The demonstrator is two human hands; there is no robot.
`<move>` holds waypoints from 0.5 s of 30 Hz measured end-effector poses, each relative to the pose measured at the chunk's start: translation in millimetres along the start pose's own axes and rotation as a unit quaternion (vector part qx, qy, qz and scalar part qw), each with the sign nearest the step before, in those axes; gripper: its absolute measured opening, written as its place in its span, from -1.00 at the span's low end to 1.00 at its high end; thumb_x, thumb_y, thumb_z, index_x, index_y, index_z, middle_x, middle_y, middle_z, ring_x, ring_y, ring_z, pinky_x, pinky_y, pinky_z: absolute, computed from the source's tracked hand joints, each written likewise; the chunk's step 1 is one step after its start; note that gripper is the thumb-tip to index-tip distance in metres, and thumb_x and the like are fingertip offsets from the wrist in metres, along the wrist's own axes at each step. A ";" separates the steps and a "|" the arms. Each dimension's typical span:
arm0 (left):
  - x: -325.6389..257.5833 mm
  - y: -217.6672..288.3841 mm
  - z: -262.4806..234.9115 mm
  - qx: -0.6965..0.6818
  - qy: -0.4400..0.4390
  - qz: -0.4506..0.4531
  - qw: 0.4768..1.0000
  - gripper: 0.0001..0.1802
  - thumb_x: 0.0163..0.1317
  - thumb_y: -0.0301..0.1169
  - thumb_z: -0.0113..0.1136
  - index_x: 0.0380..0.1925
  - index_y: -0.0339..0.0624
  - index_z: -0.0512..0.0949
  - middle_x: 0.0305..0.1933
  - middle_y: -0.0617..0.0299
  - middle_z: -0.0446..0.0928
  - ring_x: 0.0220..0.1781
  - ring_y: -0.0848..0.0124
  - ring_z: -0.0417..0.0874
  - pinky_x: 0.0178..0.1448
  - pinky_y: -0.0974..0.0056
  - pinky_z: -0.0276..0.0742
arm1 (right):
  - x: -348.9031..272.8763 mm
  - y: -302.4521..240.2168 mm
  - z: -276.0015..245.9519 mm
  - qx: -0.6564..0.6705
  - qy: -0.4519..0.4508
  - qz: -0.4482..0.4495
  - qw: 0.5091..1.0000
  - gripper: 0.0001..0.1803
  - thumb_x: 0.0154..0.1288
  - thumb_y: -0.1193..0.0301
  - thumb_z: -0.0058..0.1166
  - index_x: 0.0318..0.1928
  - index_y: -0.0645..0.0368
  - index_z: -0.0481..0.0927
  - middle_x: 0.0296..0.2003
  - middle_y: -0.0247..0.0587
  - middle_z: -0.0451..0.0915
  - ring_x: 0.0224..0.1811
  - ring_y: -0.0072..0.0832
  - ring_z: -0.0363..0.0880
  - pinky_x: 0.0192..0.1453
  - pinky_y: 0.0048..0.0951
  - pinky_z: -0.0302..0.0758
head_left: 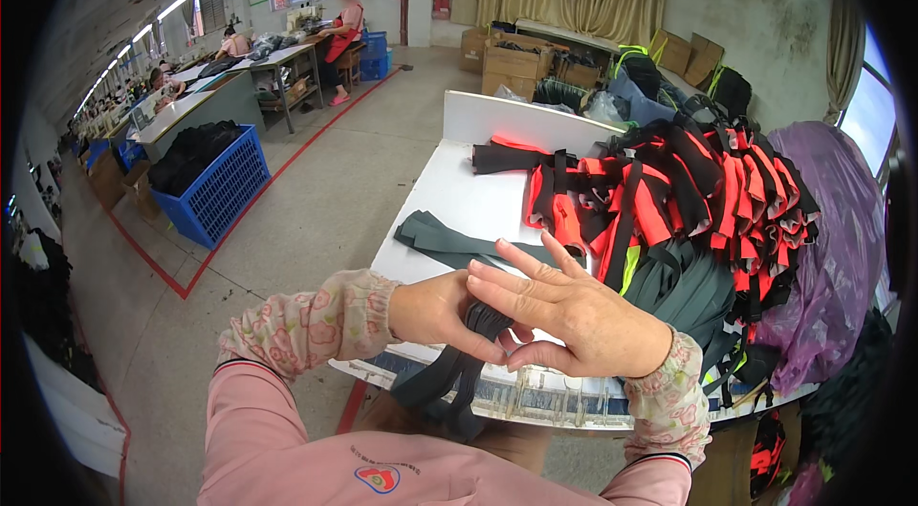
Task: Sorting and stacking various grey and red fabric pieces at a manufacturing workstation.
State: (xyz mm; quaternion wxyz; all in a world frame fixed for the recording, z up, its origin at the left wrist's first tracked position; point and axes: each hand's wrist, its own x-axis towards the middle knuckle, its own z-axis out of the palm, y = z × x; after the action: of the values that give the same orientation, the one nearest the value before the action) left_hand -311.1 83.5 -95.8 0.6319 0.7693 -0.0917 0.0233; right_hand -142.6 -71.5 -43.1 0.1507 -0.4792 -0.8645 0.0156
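My left hand (435,313) is closed around a folded bundle of dark grey straps (483,324), whose loose ends hang below the table's front edge. Over the top of that bundle reaches my right hand (564,310), its fingers stretched and spread, with the thumb close to my left thumb; any contact of its palm with the straps is hidden. Beyond both hands, more dark grey-green straps (435,236) lie flat on the white table (435,183). Another pile of grey-green straps (684,281) is heaped to the right of my right hand.
Orange-and-black strap pieces (660,186) are piled across the table's right side, beside a purple plastic bag (827,219). A blue crate (218,190) with black material stands on the floor at left. Cardboard boxes (516,61) and a person (346,33) at a workbench are farther back.
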 end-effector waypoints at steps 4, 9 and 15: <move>-2.1 3.1 1.8 -0.027 0.028 0.012 0.999 -0.52 0.10 -0.54 0.43 0.05 -0.25 0.52 -0.03 0.16 0.61 0.00 0.43 0.63 0.14 0.31 0.58 | 1.0 0.4 -0.2 -0.049 0.059 -0.013 0.997 -0.17 0.16 0.14 0.26 0.43 0.04 0.29 0.42 -0.24 0.29 0.52 -0.13 0.14 0.53 0.26 -0.06; -3.4 5.5 1.0 -0.077 0.028 -0.033 0.996 -0.54 0.12 -0.51 0.43 0.04 -0.23 0.52 -0.05 0.23 0.59 -0.02 0.47 0.61 0.16 0.32 0.56 | -8.6 3.2 0.5 -0.044 0.132 -0.018 0.990 -0.32 0.14 0.17 0.30 0.28 0.05 0.49 0.24 -0.24 0.48 0.39 -0.18 0.33 0.51 0.25 0.00; -9.5 9.2 2.2 -0.097 0.038 -0.058 0.993 -0.53 0.12 -0.50 0.44 0.04 -0.25 0.51 -0.01 0.27 0.59 0.01 0.49 0.61 0.19 0.34 0.54 | -10.5 -0.3 2.9 -0.015 0.163 -0.020 0.986 -0.47 0.12 0.18 0.33 0.10 0.09 0.62 0.04 -0.25 0.59 0.18 -0.21 0.50 0.46 0.14 0.16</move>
State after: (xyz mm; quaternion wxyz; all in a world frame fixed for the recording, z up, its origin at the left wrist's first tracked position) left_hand -322.1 80.8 -88.7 0.7071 0.7067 -0.0248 0.0065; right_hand -138.5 -80.0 -48.4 0.2830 -0.4602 -0.8378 -0.0787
